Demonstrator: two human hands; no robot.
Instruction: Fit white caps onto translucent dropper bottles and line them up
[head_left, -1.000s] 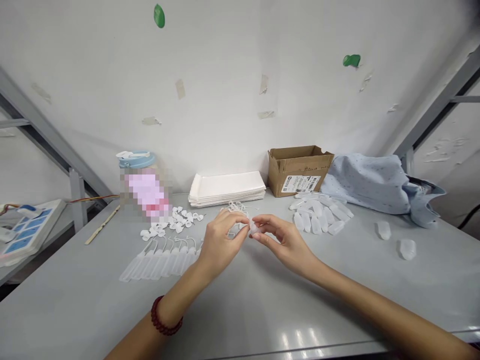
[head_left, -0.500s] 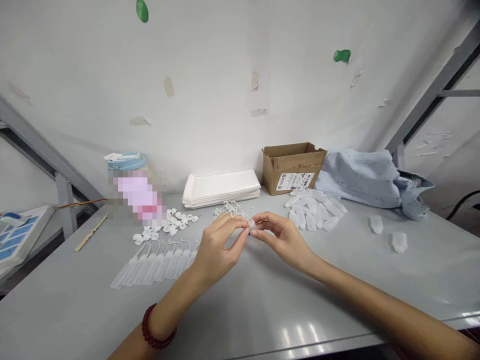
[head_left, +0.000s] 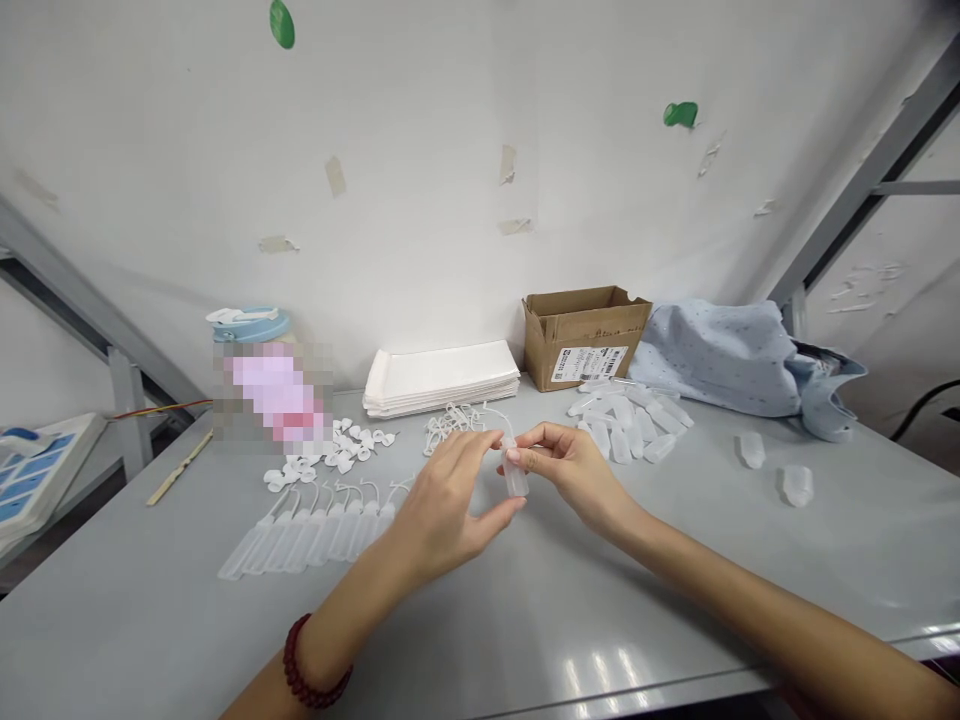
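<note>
In front of me, a small translucent plastic tube [head_left: 517, 482] stands nearly upright, with a white cord [head_left: 499, 418] rising from its top. My right hand [head_left: 574, 465] pinches it near the upper end between thumb and fingers. My left hand [head_left: 450, 495] spans its length, index fingertip by the top and thumb tip at the bottom end. Left of that hand, a row of similar tubes with cord loops [head_left: 315, 530] lies on the grey table [head_left: 600, 600]. Loose cord loops [head_left: 450, 422] lie just behind the left hand.
Small white caps [head_left: 345, 445] are heaped at left. A pile of translucent tubes [head_left: 630, 420] lies right of centre, with two more pieces [head_left: 795, 486] farther right. Behind stand stacked white envelopes [head_left: 442, 375], a cardboard box [head_left: 585, 335] and pale blue cloth [head_left: 712, 355].
The tube has turned from mostly hidden between my fingertips to nearly upright and visible. My left thumb has spread down to its lower end, while my right hand keeps its pinch.
</note>
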